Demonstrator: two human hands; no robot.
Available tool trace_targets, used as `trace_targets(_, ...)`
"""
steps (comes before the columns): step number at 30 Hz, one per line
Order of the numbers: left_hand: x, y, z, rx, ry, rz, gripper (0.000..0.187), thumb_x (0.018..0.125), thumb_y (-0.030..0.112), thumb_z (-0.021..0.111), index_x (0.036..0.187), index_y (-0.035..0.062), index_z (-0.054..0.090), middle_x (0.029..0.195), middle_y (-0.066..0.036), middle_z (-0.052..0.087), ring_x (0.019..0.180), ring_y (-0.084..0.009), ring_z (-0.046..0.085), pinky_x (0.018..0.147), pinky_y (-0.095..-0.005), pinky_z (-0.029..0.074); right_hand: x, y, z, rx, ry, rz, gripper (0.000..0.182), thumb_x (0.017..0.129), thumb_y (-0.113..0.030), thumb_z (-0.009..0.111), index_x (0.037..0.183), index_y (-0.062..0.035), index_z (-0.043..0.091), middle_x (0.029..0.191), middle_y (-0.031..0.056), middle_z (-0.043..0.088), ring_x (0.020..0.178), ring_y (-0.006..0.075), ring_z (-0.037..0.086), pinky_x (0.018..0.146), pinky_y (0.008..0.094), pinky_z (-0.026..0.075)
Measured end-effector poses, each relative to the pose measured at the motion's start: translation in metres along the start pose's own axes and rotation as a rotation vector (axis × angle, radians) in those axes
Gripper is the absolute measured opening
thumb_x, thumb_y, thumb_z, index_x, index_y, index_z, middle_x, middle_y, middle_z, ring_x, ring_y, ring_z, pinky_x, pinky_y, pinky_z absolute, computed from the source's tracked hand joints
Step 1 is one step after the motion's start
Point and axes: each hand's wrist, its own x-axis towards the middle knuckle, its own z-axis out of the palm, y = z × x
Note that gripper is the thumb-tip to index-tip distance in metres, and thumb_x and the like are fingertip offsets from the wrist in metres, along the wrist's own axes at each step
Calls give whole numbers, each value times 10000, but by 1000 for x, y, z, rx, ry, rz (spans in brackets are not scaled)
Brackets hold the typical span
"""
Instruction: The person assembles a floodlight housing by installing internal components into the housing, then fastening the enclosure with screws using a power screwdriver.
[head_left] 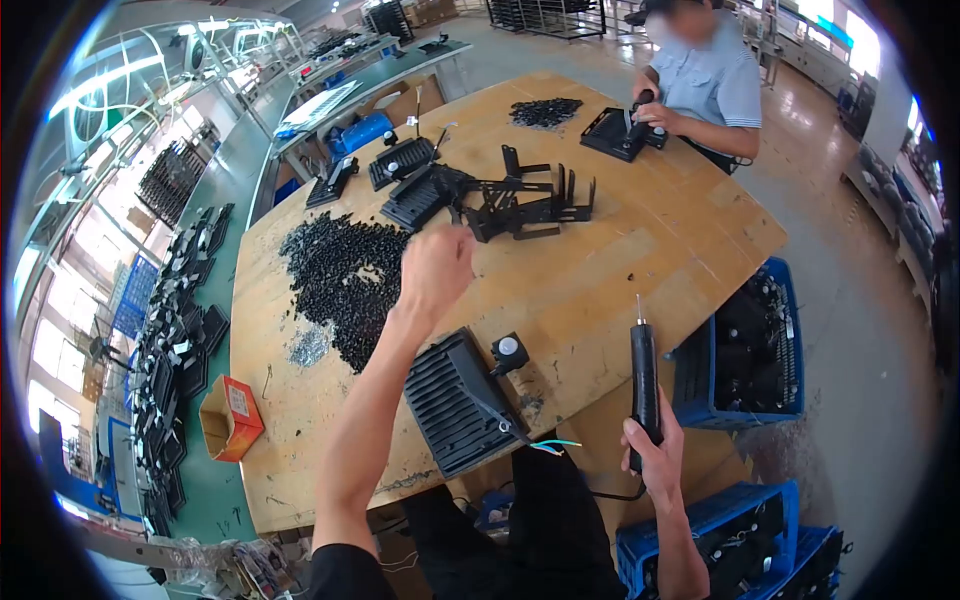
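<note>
My right hand [657, 440] is wrapped round a black electric screwdriver [646, 380], its bit pointing up and away beside the table's right front edge. My left hand [437, 265] is over the table beside a pile of small black parts [345, 275], its fingers curled and blurred; whether it holds anything is hidden. Just beyond it are stacked black brackets [520, 205]. A black finned lamp housing [460, 400] lies at the front edge, with a sensor [508, 348] on its right side and coloured wire ends [553, 446] near its lower corner.
A co-worker [705, 80] works on another housing [615, 135] across the table [690, 230]. More housings [415, 195] lie at the far left. A red-orange box [232, 420] stands at the left edge. Blue crates [735, 415] with black parts stand at right.
</note>
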Motion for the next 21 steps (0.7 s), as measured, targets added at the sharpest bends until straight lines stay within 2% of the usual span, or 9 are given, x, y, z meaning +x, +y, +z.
trace_targets(2,18,-27,10,-48,268,-188,225,938,210,705,987,6,788,949,-174,775,798,-326,764,781,-415,579,-3,-1,-2,8,7,-2,709,974,-88,705,1602,-11,385,788,10,585,589,72,569,484,229,499)
trace_targets(4,31,-73,3,-20,282,-278,295,986,262,700,1017,-18,787,923,-167,782,747,-287,761,716,-370,585,-3,3,-5,20,-5,0,718,974,-89,705,1607,-1,377,804,15,584,617,72,571,479,232,501)
trace_targets(6,39,-119,17,-502,-101,-596,388,1021,329,698,1074,-47,775,890,-134,762,731,-229,754,663,-310,592,-1,7,-3,-24,40,2,761,964,-168,700,1632,-38,358,753,42,598,460,107,550,410,238,431)
trace_targets(7,39,-116,18,-613,-244,-617,440,1032,370,698,1115,-58,755,883,-109,733,728,-187,739,648,-284,606,-2,-2,0,14,30,36,753,967,-74,704,1626,7,348,803,16,576,629,76,579,475,237,513)
trace_targets(10,61,-124,47,-609,-439,-770,385,965,303,787,1098,-56,749,901,-129,741,656,-231,741,595,-330,630,1,0,4,32,38,29,752,964,-73,706,1622,9,353,808,16,573,634,77,582,472,239,513)
trace_targets(14,81,-112,81,-400,-542,-572,394,860,256,849,1043,-80,758,968,-213,783,766,-282,793,622,-372,643,4,2,5,1,16,20,752,963,-82,710,1622,4,357,810,13,570,635,77,583,467,240,511)
trace_targets(17,83,-82,88,106,-358,-416,320,816,134,719,1021,-112,728,1009,-263,774,874,-375,792,645,-415,653,5,12,6,-23,40,-16,758,967,-151,688,1636,-38,350,738,43,607,445,114,548,396,245,420)
trace_targets(20,86,-76,74,-182,-332,-741,314,814,162,715,986,-99,745,1024,-266,773,886,-364,793,682,-421,653,4,12,7,-12,70,-28,748,970,-148,688,1632,-39,358,736,40,607,448,113,551,396,245,421)
trace_targets(21,81,-68,61,-173,-298,-723,293,824,170,688,921,-100,749,962,-278,770,791,-360,793,665,-415,653,4,12,6,-10,48,-29,746,971,-148,689,1631,-40,359,737,38,608,449,111,552,397,244,422)
